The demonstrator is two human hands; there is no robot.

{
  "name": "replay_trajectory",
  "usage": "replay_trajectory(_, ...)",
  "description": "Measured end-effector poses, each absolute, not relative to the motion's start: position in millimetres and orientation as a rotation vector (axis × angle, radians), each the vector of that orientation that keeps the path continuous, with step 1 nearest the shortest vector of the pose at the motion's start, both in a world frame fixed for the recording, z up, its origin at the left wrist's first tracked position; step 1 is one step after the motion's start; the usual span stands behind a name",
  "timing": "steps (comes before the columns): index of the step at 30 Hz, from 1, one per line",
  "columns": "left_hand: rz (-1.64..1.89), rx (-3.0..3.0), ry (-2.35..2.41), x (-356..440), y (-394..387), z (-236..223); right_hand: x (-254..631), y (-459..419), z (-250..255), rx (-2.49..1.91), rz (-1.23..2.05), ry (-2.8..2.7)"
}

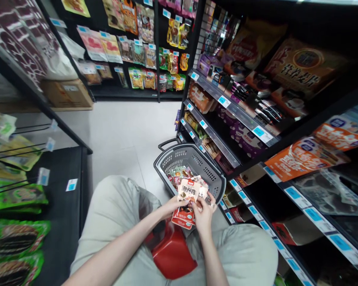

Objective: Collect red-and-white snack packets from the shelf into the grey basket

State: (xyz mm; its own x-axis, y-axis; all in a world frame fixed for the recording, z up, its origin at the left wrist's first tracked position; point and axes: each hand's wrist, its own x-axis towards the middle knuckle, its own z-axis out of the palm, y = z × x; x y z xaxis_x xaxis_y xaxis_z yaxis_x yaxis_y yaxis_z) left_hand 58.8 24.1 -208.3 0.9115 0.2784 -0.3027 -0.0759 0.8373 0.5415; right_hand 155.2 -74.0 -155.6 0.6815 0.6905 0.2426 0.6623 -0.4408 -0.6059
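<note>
My left hand [173, 205] pinches the left side of a cream and red snack packet [188, 191] with dark Chinese lettering. The fingers of my right hand [205, 212] are closed on the right side of the packets, where a second similar one shows partly behind the first. Red lower ends of the packets hang below my fingers. Just beyond my hands stands a grey plastic shopping basket [203, 161] with a dark handle. Small colourful packets [179, 174] lie inside it, partly hidden by what I hold.
Between my knees is a red seat [171, 254]. Close on the right runs a shelf unit [210, 131] with boxes and bags, and on the left a dark rack [62, 190] with green bags. Hanging snack bags [139, 79] line the far wall beyond the pale floor [116, 135].
</note>
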Motion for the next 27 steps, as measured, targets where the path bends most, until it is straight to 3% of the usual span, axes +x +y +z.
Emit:
replay_trajectory(7, 0.207, 0.693, 0.403, 60, 24, -208, 163, -75, -162, -2.043, 0.127, -0.906)
replay_trajectory(11, 0.269, 0.856, 0.436, 60, 31, -211, 180, -82, -164, -1.91, 0.187, -0.559)
replay_trajectory(18, 0.402, 1.014, 0.469, 60, 36, -223, 211, -105, -167, -2.132, -0.036, -0.209)
replay_trajectory(22, 0.381, 0.795, 0.369, 61, 33, -216, 202, -101, -171, -2.268, 0.189, -0.394)
replay_trajectory(27, 0.486, 0.666, 0.357, 62, 32, -205, 188, -87, -178, -2.068, 0.481, -0.495)
